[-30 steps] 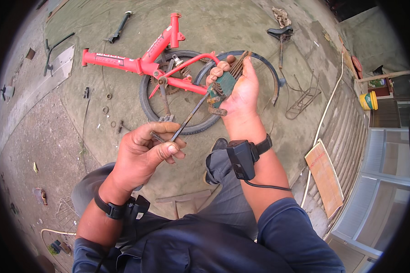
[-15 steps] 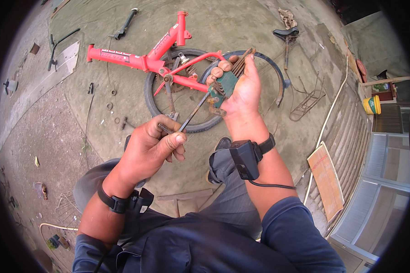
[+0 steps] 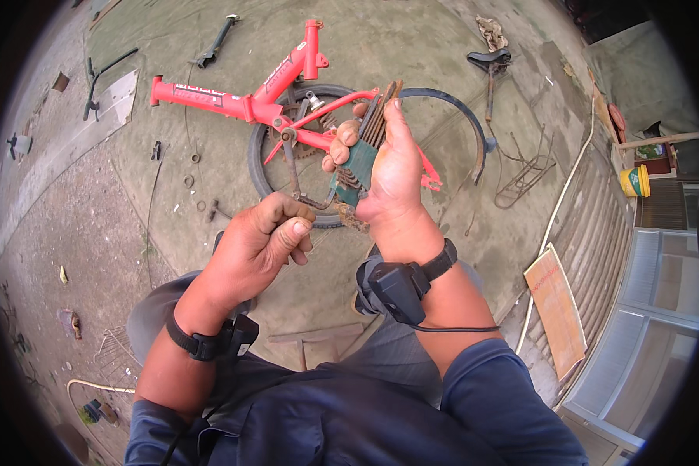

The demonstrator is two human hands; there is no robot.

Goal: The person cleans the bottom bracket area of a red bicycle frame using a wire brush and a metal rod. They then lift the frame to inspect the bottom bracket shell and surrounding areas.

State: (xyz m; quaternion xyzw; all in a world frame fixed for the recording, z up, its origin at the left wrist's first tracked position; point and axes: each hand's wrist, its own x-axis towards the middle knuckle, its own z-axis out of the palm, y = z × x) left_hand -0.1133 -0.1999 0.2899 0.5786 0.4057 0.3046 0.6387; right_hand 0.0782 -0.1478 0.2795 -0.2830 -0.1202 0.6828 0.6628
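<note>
My right hand grips a green hex-key holder with several rusty keys fanned along it, their tips sticking up past my fingers. My left hand is closed at the end of a thin dark bent key that reaches toward the holder; its tip under my fingers is hidden. Just beyond both hands lies a red bicycle frame with crank and chainring, over a black-tyred wheel.
Around me on the ground are a saddle with post, a handlebar, a black tube, rings and a wire rack. A yellow bucket, cardboard sheet and pale hose are at the right.
My right hand has moved down and left with the holder, toward my left hand. The long key between the hands now shows shorter and bent, and more of the red frame's rear shows.
</note>
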